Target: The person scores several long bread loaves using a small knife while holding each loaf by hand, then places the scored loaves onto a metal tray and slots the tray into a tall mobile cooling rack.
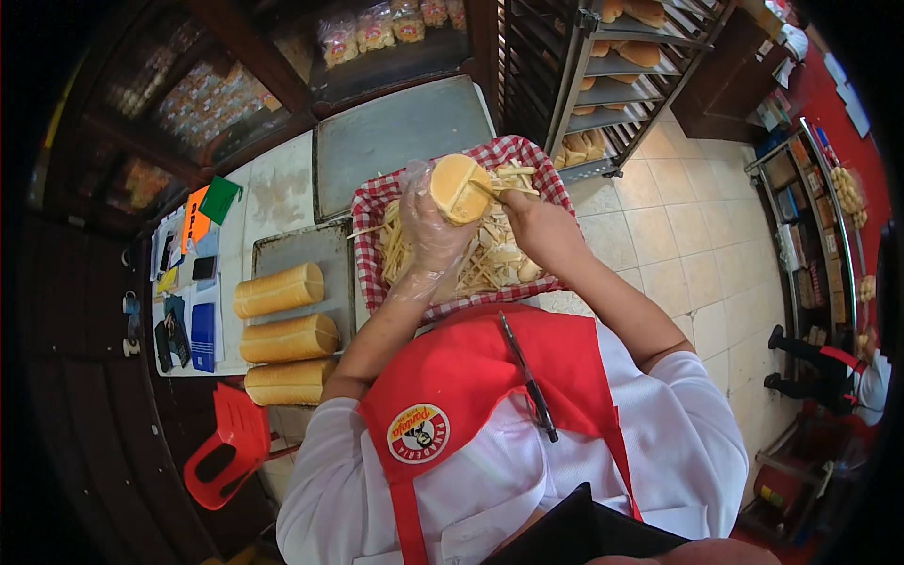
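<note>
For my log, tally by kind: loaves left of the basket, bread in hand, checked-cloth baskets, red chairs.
Loaves: 3
Held bread: 1
Basket: 1
Red chair: 1
Total: 6

The left hand, in a clear plastic glove, holds a round golden loaf over a red-and-white checked, cloth-lined basket of pale bread strips; the right hand holds a thin knife to the loaf. Three long golden loaves lie on a grey metal tray.
</note>
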Available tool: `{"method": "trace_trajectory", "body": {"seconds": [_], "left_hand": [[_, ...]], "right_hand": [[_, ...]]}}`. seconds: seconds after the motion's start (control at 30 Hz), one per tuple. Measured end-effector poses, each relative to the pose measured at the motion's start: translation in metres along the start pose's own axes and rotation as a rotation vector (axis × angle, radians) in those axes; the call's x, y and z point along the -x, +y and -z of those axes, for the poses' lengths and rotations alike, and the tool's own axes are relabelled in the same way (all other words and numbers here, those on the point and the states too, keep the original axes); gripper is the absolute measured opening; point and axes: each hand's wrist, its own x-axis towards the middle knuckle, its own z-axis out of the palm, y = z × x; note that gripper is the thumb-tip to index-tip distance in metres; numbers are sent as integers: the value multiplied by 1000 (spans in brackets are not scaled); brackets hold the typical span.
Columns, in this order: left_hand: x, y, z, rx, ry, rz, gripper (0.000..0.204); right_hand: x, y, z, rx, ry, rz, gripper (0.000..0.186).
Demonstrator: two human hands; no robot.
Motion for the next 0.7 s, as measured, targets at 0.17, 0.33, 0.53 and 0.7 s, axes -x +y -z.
{"method": "trace_trajectory", "body": {"seconds": [0.17,0.33,0.53,0.7], "left_hand": [[3,-3,1,29,-1,32,86],[4,-4,3,25,-56,78,89],[10,-11,4,-24,-55,37,91],[9,-12,3,10,-75,73,94]], "right_hand": [[9,-7,-6,-81,48,137,27],[14,-15,-8,-43,-21,95,24],[5,-10,-5,-16,2,47,24],[13,-9,-10,-40,47,75,22]]}}
